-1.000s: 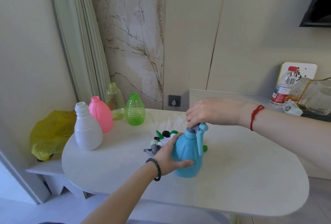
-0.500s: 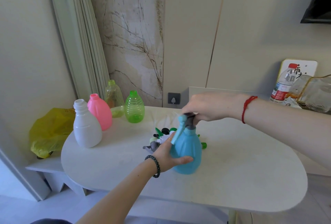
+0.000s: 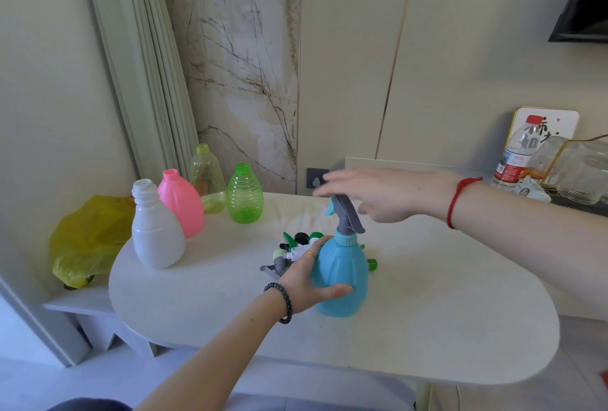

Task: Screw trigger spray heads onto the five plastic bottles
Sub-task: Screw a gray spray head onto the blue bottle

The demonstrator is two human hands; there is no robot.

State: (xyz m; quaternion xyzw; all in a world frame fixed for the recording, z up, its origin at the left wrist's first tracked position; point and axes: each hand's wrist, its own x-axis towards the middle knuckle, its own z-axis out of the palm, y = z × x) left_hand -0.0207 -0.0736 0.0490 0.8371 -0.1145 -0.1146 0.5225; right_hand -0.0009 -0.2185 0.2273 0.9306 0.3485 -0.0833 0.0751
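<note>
A blue bottle [image 3: 345,275] stands upright near the middle of the white table [image 3: 444,328], with a grey trigger spray head [image 3: 347,215] seated on its neck. My left hand [image 3: 309,279] grips the bottle's body from the left. My right hand [image 3: 371,195] hovers just behind and above the spray head, fingers spread, holding nothing. A pile of loose spray heads [image 3: 292,249] lies behind my left hand. Uncapped bottles stand at the far left: white [image 3: 154,233], pink [image 3: 181,203], clear yellow [image 3: 207,180] and green [image 3: 245,195].
A yellow plastic bag [image 3: 85,239] sits on a low shelf left of the table. On a counter at the right are a water bottle [image 3: 519,154] and a glass container [image 3: 575,173]. A curtain [image 3: 141,65] hangs behind the bottles.
My right hand has let go of the grey spray head and opened, lifting slightly away from it. The head now points left. My left hand keeps hold of the blue bottle.
</note>
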